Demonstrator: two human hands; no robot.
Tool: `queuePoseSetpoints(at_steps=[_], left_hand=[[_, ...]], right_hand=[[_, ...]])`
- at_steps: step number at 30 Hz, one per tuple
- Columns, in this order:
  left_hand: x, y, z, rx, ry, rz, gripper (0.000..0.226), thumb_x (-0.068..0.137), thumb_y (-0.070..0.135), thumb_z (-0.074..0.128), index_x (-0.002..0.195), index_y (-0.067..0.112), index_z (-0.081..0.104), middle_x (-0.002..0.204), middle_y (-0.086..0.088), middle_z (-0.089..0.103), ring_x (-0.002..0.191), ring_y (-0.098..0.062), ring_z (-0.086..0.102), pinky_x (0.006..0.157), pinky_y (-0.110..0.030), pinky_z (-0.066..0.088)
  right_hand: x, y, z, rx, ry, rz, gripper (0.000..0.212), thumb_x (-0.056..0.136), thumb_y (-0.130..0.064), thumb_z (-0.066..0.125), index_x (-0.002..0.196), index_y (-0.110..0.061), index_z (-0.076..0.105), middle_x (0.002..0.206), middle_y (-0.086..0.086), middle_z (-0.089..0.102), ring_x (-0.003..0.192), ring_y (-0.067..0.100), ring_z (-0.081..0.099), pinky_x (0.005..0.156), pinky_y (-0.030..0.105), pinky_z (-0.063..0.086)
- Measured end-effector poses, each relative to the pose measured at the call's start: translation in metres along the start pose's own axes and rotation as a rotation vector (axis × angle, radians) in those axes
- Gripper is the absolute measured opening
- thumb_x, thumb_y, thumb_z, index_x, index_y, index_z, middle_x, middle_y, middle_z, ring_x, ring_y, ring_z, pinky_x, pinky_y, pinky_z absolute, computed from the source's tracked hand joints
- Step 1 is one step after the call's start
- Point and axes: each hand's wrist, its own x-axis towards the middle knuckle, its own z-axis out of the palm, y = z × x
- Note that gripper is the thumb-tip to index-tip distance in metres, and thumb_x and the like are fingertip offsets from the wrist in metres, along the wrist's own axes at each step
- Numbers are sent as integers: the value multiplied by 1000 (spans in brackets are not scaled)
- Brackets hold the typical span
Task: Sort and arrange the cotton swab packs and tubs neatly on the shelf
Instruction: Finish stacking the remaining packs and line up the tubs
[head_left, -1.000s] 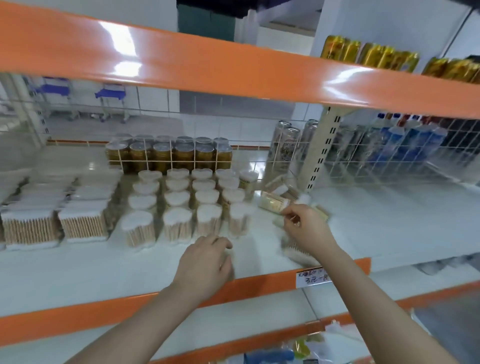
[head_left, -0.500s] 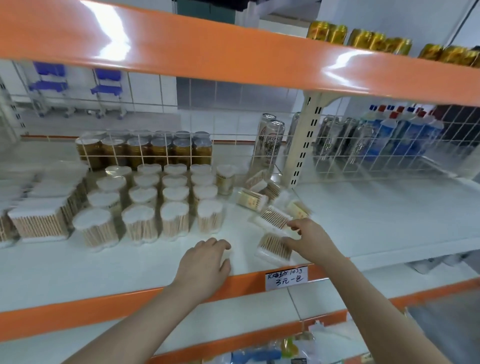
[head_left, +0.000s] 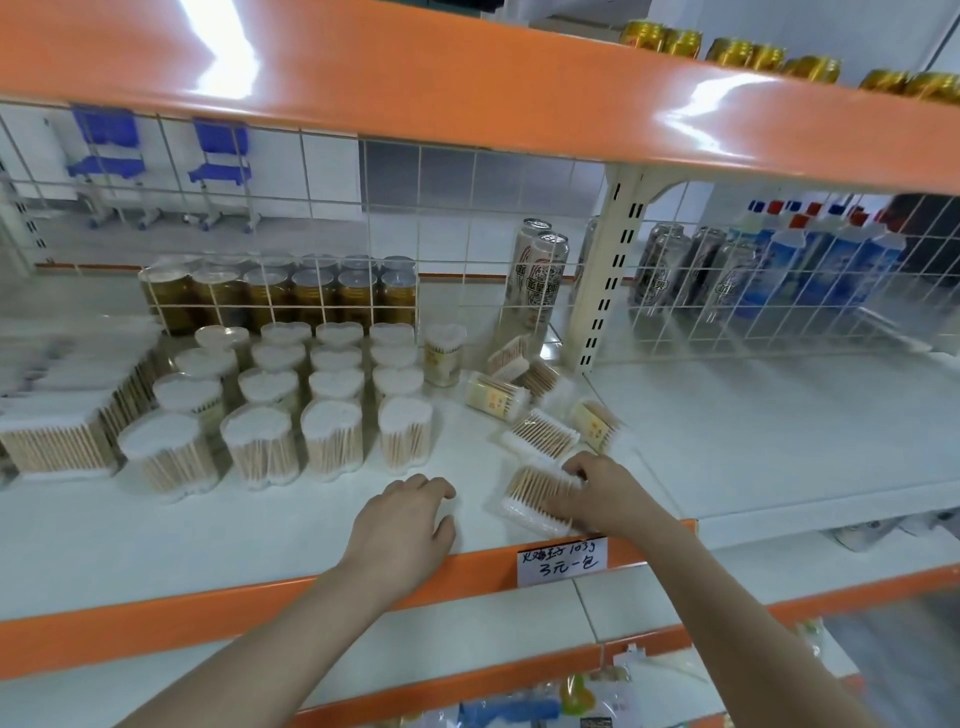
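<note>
Loose swab pack (head_left: 537, 500) lay lower centre-right, at shelf (head_left: 156, 540) front edge. Right hand (head_left: 597, 491) gripped it, fingers curled over top. Left hand (head_left: 402, 525) rested flat on shelf, relaxed, empty. Step: gathering scattered packs (head_left: 540, 434). Next likely: lift pack, align beside tub rows (head_left: 322, 405) at centre-left.

Left hand (head_left: 402, 519) rests palm-down, fingers loosely curled; right hand (head_left: 605, 491) curls in a grip.

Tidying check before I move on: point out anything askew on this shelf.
The flat swab packs right of the tub rows lie scattered at mixed angles. The right hand grips one pack near the edge.
</note>
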Motion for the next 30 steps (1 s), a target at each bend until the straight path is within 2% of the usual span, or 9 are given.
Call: queuePoseSetpoints(at_steps=[4, 9, 13, 19, 22, 25, 28, 30], left_hand=[[0, 0, 0, -6, 3, 2, 36, 94, 30, 40, 129, 27, 44, 124, 7, 50, 116, -12, 45, 89, -25, 39], [-2, -2, -2, -14, 12, -1, 36, 94, 30, 41, 130, 27, 44, 125, 7, 50, 116, -13, 45, 89, -25, 39], [-6, -5, -5, -22, 24, 0, 36, 94, 29, 41, 130, 27, 45, 125, 8, 50, 116, -12, 45, 89, -24, 39], [-12, -12, -10, -22, 40, -8, 36, 94, 29, 41, 130, 28, 44, 125, 8, 50, 116, -12, 45, 89, -23, 39], [-16, -17, -13, -25, 50, -9, 36, 94, 29, 41, 130, 28, 44, 124, 8, 50, 116, -12, 45, 89, -23, 40], [-21, -24, -17, -27, 61, -6, 36, 94, 28, 42, 130, 28, 44, 124, 9, 50, 115, -12, 46, 88, -23, 40], [-26, -30, -21, -28, 70, -3, 36, 93, 26, 43, 129, 28, 45, 124, 9, 50, 115, -12, 45, 88, -23, 40], [-30, -35, -24, -24, 76, -1, 36, 93, 26, 43, 129, 28, 46, 124, 9, 50, 115, -12, 45, 88, -23, 39]], right_hand=[[-2, -2, -1, 71, 7, -6, 44, 77, -27, 72, 113, -19, 48, 100, -1, 53, 79, 11, 52, 56, 19, 40], [-2, -9, -7, 155, 81, -99, 45, 74, -13, 75, 114, -14, 55, 103, -3, 48, 86, 12, 48, 62, 20, 36], [-5, -14, -12, 282, 84, -128, 32, 75, -7, 72, 104, -13, 61, 90, -8, 51, 85, 9, 49, 59, 9, 36], [-9, -25, -14, 405, 131, -129, 18, 77, -3, 68, 91, -14, 65, 89, -1, 56, 72, 1, 50, 52, 2, 38], [-13, -33, -14, 422, 159, -133, 15, 79, -2, 64, 89, -13, 65, 85, -5, 57, 71, 3, 52, 54, 4, 40], [-18, -43, -13, 452, 175, -141, 15, 80, -2, 63, 82, -17, 64, 84, -2, 59, 75, 10, 57, 64, 18, 47], [-24, -55, -12, 484, 186, -161, 15, 81, -2, 62, 79, -16, 64, 79, -4, 59, 69, 9, 57, 60, 19, 47], [-28, -64, -10, 490, 190, -169, 17, 81, -2, 62, 77, -18, 63, 78, -3, 60, 68, 11, 59, 63, 24, 50]])
